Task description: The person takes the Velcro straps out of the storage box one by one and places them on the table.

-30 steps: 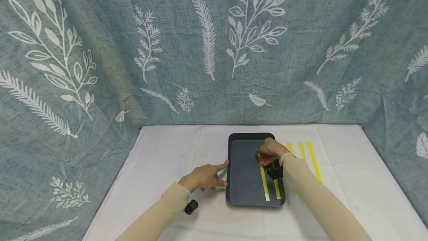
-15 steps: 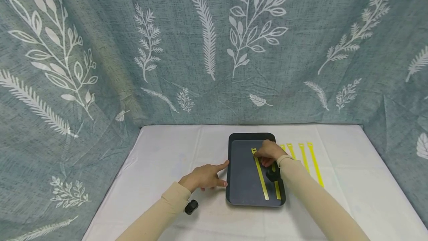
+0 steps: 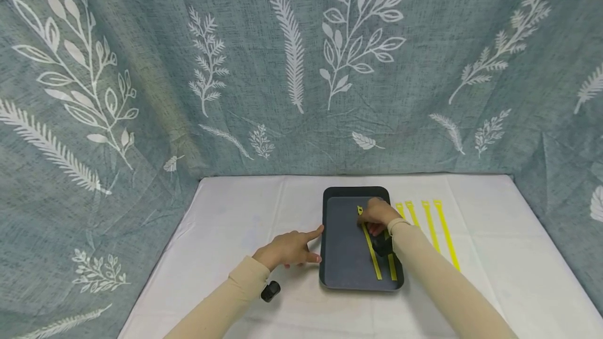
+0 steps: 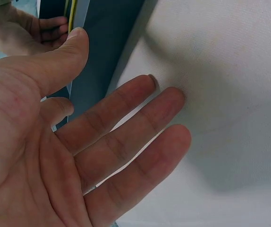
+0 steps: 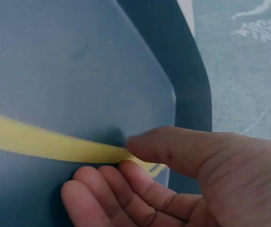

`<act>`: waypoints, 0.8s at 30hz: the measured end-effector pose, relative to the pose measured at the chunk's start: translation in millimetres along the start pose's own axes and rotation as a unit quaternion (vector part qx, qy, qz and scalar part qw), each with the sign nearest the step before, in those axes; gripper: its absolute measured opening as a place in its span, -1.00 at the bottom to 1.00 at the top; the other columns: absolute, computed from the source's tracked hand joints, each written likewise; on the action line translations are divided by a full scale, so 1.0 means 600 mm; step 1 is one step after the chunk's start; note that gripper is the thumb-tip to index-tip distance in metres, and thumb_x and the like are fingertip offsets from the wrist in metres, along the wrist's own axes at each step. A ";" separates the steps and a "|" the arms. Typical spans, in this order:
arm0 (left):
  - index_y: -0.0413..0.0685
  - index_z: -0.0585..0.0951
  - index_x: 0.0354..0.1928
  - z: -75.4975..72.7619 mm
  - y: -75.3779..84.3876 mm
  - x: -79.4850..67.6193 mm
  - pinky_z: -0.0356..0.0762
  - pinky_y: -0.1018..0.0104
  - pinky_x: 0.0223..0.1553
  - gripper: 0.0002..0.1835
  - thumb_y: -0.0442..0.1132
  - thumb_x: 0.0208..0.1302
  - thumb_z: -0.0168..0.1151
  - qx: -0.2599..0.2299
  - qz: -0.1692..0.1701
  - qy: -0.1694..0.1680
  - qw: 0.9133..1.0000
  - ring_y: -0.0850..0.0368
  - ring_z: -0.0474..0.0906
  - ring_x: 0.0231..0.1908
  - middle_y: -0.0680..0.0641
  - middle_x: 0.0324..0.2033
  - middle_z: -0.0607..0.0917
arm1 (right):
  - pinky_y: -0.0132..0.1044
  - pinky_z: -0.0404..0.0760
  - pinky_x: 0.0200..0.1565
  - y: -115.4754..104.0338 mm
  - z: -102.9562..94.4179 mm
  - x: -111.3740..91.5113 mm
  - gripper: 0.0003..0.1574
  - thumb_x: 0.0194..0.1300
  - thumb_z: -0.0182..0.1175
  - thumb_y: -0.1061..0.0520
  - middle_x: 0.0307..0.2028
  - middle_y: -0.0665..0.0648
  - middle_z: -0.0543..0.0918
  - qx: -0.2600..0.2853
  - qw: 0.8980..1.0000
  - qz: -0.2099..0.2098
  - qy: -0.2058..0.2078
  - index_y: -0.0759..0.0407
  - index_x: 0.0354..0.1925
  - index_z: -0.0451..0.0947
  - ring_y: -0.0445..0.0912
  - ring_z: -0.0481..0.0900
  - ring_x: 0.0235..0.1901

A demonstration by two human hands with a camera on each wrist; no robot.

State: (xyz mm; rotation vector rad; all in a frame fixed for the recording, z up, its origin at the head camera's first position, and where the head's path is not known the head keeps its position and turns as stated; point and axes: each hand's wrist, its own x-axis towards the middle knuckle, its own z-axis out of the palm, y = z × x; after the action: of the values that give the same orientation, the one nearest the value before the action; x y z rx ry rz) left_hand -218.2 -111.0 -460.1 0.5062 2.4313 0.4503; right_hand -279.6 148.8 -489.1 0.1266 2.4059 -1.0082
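Note:
A dark grey tray point(image 3: 341, 255) lies on the white-covered table. Inside it, my right hand point(image 3: 377, 214) pinches a yellow cable strap point(image 3: 371, 252) near its slotted head. The right wrist view shows thumb and forefinger closed on that strap point(image 5: 41, 139), the other fingers curled beneath. A second yellow strap point(image 3: 393, 270) lies along the tray's right side, partly hidden by my hand and the wrist camera. My left hand point(image 3: 289, 249) touches the tray's left edge with thumb and forefinger; in the left wrist view its fingers point(image 4: 126, 144) are spread and hold nothing.
Several more yellow straps point(image 3: 446, 234) lie side by side on the table, right of the tray; my right sleeve point(image 3: 438, 271) covers parts of them. A patterned blue-green curtain point(image 3: 301, 135) hangs behind the table point(image 3: 245, 208).
The pinched strap first shifted left in the tray, then slightly right, and now appears turned partly on edge. My right hand moved a little left with it. My left hand stayed put.

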 end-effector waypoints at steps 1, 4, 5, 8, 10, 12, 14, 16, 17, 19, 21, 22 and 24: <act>0.31 0.14 0.59 0.000 0.000 0.000 0.59 0.16 -0.58 -0.13 0.08 0.33 0.34 0.000 0.000 0.000 1.000 0.11 0.51 -0.58 0.02 -0.50 0.72 | -0.27 0.69 -0.54 0.001 -0.001 0.002 -0.72 0.33 0.27 0.16 -0.66 0.14 0.59 0.011 1.000 0.004 -0.001 0.36 -0.43 0.61 -0.12 0.57 -0.72; 0.32 0.13 0.59 -0.002 0.001 0.000 0.56 0.20 -0.60 -0.13 0.08 0.33 0.34 0.001 -0.002 -0.001 1.000 0.12 0.50 -0.58 0.02 -0.49 0.73 | -0.26 0.70 -0.51 0.004 0.000 0.009 -0.72 0.37 0.21 0.14 -0.63 0.14 0.59 0.034 0.999 0.015 0.003 0.35 -0.39 0.62 -0.11 0.58 -0.68; 0.32 0.13 0.59 -0.002 0.001 0.000 0.55 0.21 -0.61 -0.13 0.08 0.33 0.34 0.001 -0.002 -0.001 1.000 0.13 0.50 -0.58 0.02 -0.48 0.74 | -0.27 0.70 -0.51 0.005 0.001 0.010 -0.72 0.38 0.20 0.13 -0.60 0.14 0.60 0.042 0.999 0.020 0.006 0.34 -0.37 0.62 -0.11 0.58 -0.67; 0.33 0.13 0.59 -0.002 0.002 0.000 0.56 0.20 -0.59 -0.13 0.09 0.33 0.34 0.003 -0.004 -0.001 1.000 0.14 0.49 -0.58 0.00 -0.48 0.73 | -0.26 0.72 -0.48 0.008 0.004 0.010 -0.74 0.40 0.15 0.13 -0.52 0.15 0.61 0.088 0.996 0.016 0.001 0.33 -0.30 0.60 -0.10 0.60 -0.61; 0.34 0.14 0.59 -0.001 0.002 0.000 0.59 0.18 -0.57 -0.13 0.09 0.33 0.34 0.003 -0.007 -0.002 1.000 0.15 0.48 -0.58 0.00 -0.48 0.73 | -0.25 0.74 -0.43 0.011 0.006 0.008 -0.76 0.40 0.13 0.14 -0.47 0.14 0.61 0.135 0.991 0.010 -0.012 0.33 -0.26 0.59 -0.11 0.62 -0.57; 0.35 0.14 0.59 0.000 0.002 0.000 0.61 0.14 -0.54 -0.13 0.09 0.32 0.34 0.003 -0.009 -0.002 1.000 0.14 0.49 -0.58 0.00 -0.49 0.73 | -0.25 0.75 -0.38 0.014 0.006 0.006 -0.75 0.39 0.11 0.16 -0.44 0.13 0.62 0.181 0.983 -0.004 -0.030 0.37 -0.20 0.59 -0.12 0.64 -0.54; 0.35 0.14 0.59 0.000 0.003 0.000 0.62 0.13 -0.54 -0.13 0.09 0.32 0.34 0.003 -0.010 -0.002 1.000 0.13 0.49 -0.58 0.00 -0.49 0.73 | -0.27 0.76 -0.34 0.017 0.005 0.004 -0.71 0.39 0.12 0.17 -0.43 0.11 0.62 0.214 0.976 -0.022 -0.041 0.39 -0.12 0.59 -0.14 0.65 -0.51; 0.35 0.14 0.59 0.000 0.003 -0.001 0.61 0.14 -0.55 -0.13 0.09 0.32 0.34 0.004 -0.009 0.000 1.000 0.13 0.49 -0.58 -0.01 -0.50 0.72 | -0.29 0.75 -0.32 0.019 0.001 0.002 -0.64 0.41 0.13 0.15 -0.42 0.09 0.63 0.235 0.970 -0.042 -0.049 0.42 -0.01 0.59 -0.16 0.66 -0.49; 0.34 0.14 0.59 -0.001 0.003 -0.001 0.60 0.15 -0.56 -0.13 0.09 0.32 0.34 0.005 -0.008 0.002 1.000 0.13 0.49 -0.58 -0.01 -0.50 0.72 | -0.30 0.74 -0.31 0.020 -0.001 0.001 -0.61 0.43 0.13 0.14 -0.41 0.08 0.63 0.243 0.967 -0.050 -0.052 0.43 0.06 0.57 -0.17 0.66 -0.47; 0.34 0.15 0.59 -0.001 0.004 -0.001 0.59 0.17 -0.57 -0.13 0.08 0.33 0.34 0.005 -0.007 0.002 1.000 0.12 0.51 -0.57 0.00 -0.50 0.72 | -0.32 0.73 -0.29 0.019 -0.006 -0.001 -0.54 0.47 0.13 0.12 -0.35 0.08 0.65 0.255 0.964 -0.061 -0.054 0.42 0.17 0.53 -0.18 0.67 -0.44; 0.33 0.15 0.59 -0.002 0.004 -0.002 0.59 0.16 -0.58 -0.14 0.08 0.33 0.34 0.004 -0.007 0.003 1.000 0.09 0.53 -0.56 0.00 -0.50 0.72 | -0.32 0.72 -0.26 0.017 -0.011 -0.004 -0.49 0.49 0.12 0.09 -0.24 0.11 0.67 0.259 0.962 -0.069 -0.056 0.40 0.24 0.50 -0.18 0.67 -0.39; 0.33 0.15 0.59 -0.002 0.004 -0.002 0.59 0.15 -0.57 -0.14 0.07 0.33 0.34 0.003 -0.007 0.002 1.000 0.07 0.55 -0.55 0.00 -0.50 0.73 | -0.31 0.72 -0.24 0.015 -0.013 -0.005 -0.49 0.49 0.13 0.09 -0.19 0.12 0.67 0.264 0.960 -0.068 -0.055 0.38 0.25 0.49 -0.18 0.67 -0.37; 0.33 0.15 0.59 -0.003 0.004 -0.003 0.61 0.13 -0.55 -0.14 0.07 0.34 0.34 0.001 -0.009 0.000 1.000 0.05 0.57 -0.53 0.00 -0.49 0.73 | -0.28 0.73 -0.20 0.011 -0.018 -0.009 -0.49 0.50 0.13 0.08 -0.09 0.17 0.66 0.268 0.959 -0.073 -0.053 0.35 0.26 0.49 -0.17 0.64 -0.34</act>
State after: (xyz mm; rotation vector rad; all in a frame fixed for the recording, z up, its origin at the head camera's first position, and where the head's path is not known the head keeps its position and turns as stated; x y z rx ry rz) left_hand -217.1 -109.9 -456.9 0.4843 2.4337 0.4404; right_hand -277.8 161.6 -484.6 0.0815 2.0128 -1.6740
